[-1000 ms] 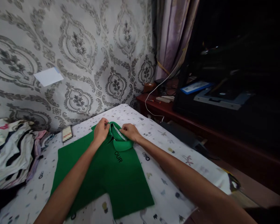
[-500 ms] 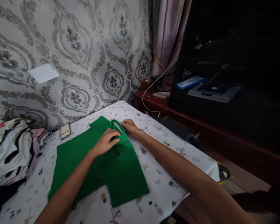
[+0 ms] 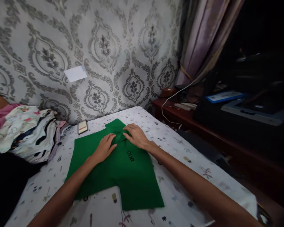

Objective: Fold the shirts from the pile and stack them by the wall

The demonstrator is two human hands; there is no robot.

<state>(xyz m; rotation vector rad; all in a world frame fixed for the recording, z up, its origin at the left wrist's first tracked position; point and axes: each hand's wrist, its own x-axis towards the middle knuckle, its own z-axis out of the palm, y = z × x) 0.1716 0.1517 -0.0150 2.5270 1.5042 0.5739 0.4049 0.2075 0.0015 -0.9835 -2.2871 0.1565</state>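
A grey wall (image 3: 106,19) with a dark leaf pattern is met by the far-left edge of a table (image 3: 101,208), which is covered in white printed cloth. Along the table's right edge, a red-brown cabinet (image 3: 180,115) is set. A green shirt (image 3: 142,186) is laid flat near the middle of the table, with one sleeve pointed toward the far corner and the other toward the near edge. Between the shirt and the right edge, a broad strip of cloth is shown, crossed by the right forearm; a narrower strip is left toward a pile of clothes (image 3: 38,132) at the left side.

The right hand (image 3: 137,135) is arched over the shirt's collar (image 3: 120,137), its fingers bent and the thumb held apart. The left hand (image 3: 104,148) is lowered onto the shirt beside the collar, its fingers laid side by side and the thumb spread. A white paper (image 3: 75,73) is fixed to the wall. By the far-left edge, a small card (image 3: 82,126) is blurred past reading. On the chest, black letters (image 3: 130,156) are read as "OUR".
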